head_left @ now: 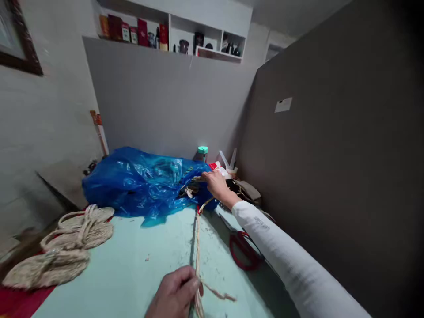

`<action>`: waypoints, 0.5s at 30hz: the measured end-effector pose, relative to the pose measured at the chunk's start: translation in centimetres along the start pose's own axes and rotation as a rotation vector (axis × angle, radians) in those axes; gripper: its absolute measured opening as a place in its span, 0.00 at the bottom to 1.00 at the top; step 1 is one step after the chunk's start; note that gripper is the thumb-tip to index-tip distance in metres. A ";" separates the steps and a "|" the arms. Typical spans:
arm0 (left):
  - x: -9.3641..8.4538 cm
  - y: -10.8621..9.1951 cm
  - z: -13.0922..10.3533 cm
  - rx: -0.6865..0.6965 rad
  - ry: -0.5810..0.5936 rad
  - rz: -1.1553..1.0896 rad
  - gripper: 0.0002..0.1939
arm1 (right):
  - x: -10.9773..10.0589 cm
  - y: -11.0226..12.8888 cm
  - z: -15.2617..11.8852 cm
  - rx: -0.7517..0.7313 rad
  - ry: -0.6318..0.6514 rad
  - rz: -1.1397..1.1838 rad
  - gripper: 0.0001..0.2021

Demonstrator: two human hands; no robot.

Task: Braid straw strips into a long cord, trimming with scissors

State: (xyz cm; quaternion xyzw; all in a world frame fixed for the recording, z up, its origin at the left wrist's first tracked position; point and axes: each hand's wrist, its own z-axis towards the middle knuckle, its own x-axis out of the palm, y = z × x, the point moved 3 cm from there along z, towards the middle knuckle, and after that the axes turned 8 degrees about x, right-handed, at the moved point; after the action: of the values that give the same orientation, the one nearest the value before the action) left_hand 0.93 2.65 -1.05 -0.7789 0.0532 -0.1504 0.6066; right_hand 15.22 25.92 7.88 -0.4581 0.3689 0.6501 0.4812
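Observation:
My left hand [177,291] is closed, thumb against fingers, on a pale braided straw cord [198,243] near the table's front edge. The cord runs straight away from me to a small red piece at its far end, and a loose strand sticks out to the right of the hand. My right hand [217,183] reaches to the mouth of a blue plastic bag [132,181]. Its fingers are pinched on pale straw strands [197,178] at the opening; the fingertips are partly hidden. More strands show inside the bag.
Red-handled scissors [243,251] lie under my right forearm. Several woven straw sandals [74,238] lie at the left. Behind the bag stands a jar with a green lid [202,150]. Grey panels [165,97] rise at the back and right, and a shelf [195,22] hangs above.

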 end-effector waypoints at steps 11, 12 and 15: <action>0.1 -0.6 -0.4 0.079 -0.125 0.056 0.22 | -6.6 -5.6 -5.0 0.171 0.028 0.365 0.12; 0.1 -0.7 -0.5 0.101 -0.147 0.069 0.22 | -7.2 -6.0 -6.2 0.180 0.045 0.418 0.12; 0.1 -1.0 -0.7 0.155 -0.220 0.093 0.22 | -7.6 -6.2 -10.2 0.209 0.136 0.708 0.13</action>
State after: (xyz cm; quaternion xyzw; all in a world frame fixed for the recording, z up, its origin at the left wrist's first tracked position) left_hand 0.70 2.22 0.06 -0.7382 0.0109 -0.0395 0.6733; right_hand 24.55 15.97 11.68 -0.2929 0.5999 0.7031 0.2450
